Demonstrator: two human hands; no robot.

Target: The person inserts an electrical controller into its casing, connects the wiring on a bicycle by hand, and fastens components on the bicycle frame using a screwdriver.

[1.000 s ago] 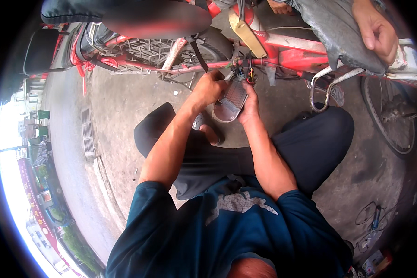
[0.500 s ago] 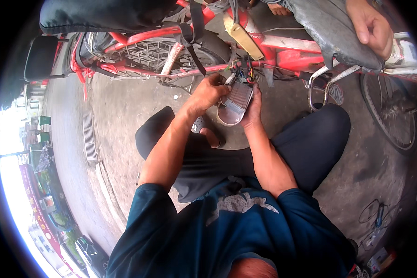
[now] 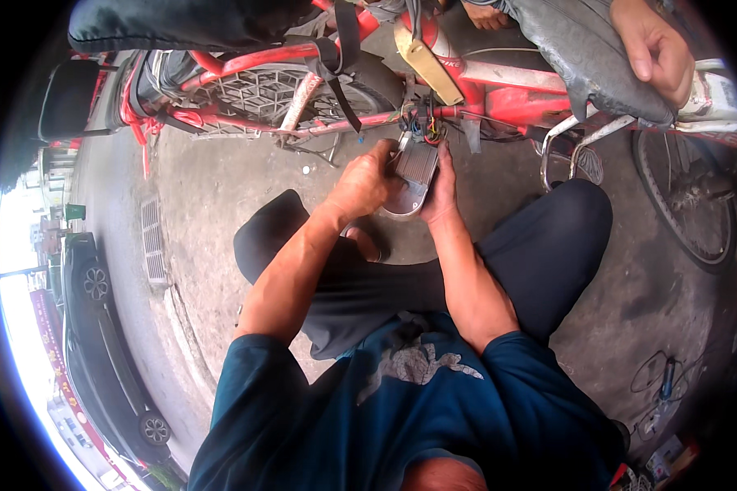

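A silver, ribbed metal box [image 3: 416, 172] with a rounded lower end hangs below a red bike frame [image 3: 508, 105] on a bundle of coloured wires [image 3: 424, 121]. My left hand [image 3: 364, 180] is closed on the box's left side, fingertips near the connectors at its upper end; what else those fingers pinch is too small to tell. My right hand [image 3: 440, 192] grips the box from the right and beneath, thumb along its edge. A yellowish plate [image 3: 426, 61] sits on the frame above the wires.
Another person's hand [image 3: 655, 53] rests by a grey cover [image 3: 577, 57] at upper right. A wheel [image 3: 684, 204] stands right of my knee. A corded tool [image 3: 667, 380] lies on the ground at lower right. A dark car [image 3: 106, 344] is on the road at left.
My left hand has shifted slightly down and left along the box; the white piece at its fingertips is less visible. A dark car has come into view on the road at left.
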